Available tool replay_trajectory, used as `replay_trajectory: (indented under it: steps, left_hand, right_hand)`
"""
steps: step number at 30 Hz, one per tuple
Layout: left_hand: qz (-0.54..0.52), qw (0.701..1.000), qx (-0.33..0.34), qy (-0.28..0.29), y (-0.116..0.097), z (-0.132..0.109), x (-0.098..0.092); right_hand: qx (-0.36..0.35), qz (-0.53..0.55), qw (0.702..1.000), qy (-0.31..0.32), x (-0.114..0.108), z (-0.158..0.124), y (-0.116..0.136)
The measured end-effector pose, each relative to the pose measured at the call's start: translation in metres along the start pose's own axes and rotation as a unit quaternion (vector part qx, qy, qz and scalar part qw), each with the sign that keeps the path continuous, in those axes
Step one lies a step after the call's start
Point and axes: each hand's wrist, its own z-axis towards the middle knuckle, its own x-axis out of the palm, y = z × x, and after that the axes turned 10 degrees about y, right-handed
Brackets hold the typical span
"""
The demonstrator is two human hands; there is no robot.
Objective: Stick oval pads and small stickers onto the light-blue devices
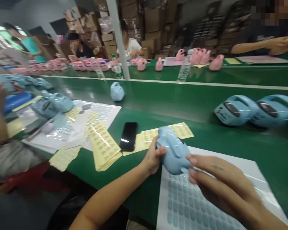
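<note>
While the left hand (153,157) grips the near end of a pale blue, rounded plastic toy-car shell (174,153), the right hand (220,183) lies half open above it, two fingertips (191,160) touching the shell's right side — closed on nothing that I can make out. The shell is held just above the green counter (230,140), over the top edge of a white backing sheet of small pale blue oval stickers (182,204). Just beyond it lie yellow sticker sheets (180,130) and, to their left, a black phone (128,135) face up.

The step in hand looks like dressing the shell with stickers: the shell is braced and the right fingers are at its surface, either pressing a sticker down or turning the piece. Whether a sticker sits under those fingertips cannot be told. A next move would call for a steady hold from the left hand and a fine pinch from the right to peel one oval cleanly off the sheet.

Two more blue shells (254,110) rest on the belt to the right — well apart from the hands.
</note>
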Motion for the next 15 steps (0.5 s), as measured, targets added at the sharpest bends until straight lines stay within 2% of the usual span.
replay_trajectory:
  steps: [2,5,9,15]
  left_hand:
    - [0.008,1.0,0.0,0.016,-0.004,0.0,-0.002]
    - [0.028,0.999,-0.008,0.044,-0.007,0.0,-0.004]
    - [0.047,0.997,-0.015,0.053,-0.008,0.001,-0.006]
    - [0.08,0.996,-0.034,0.017,-0.01,0.002,-0.009]
  right_hand:
    - [-0.034,-0.048,0.998,-0.039,0.006,0.019,-0.008]
    - [-0.053,-0.103,0.991,-0.074,0.017,0.028,-0.016]
    - [-0.067,-0.123,0.988,-0.067,0.022,0.023,-0.02]
    - [-0.065,-0.133,0.986,-0.071,0.025,0.021,-0.023]
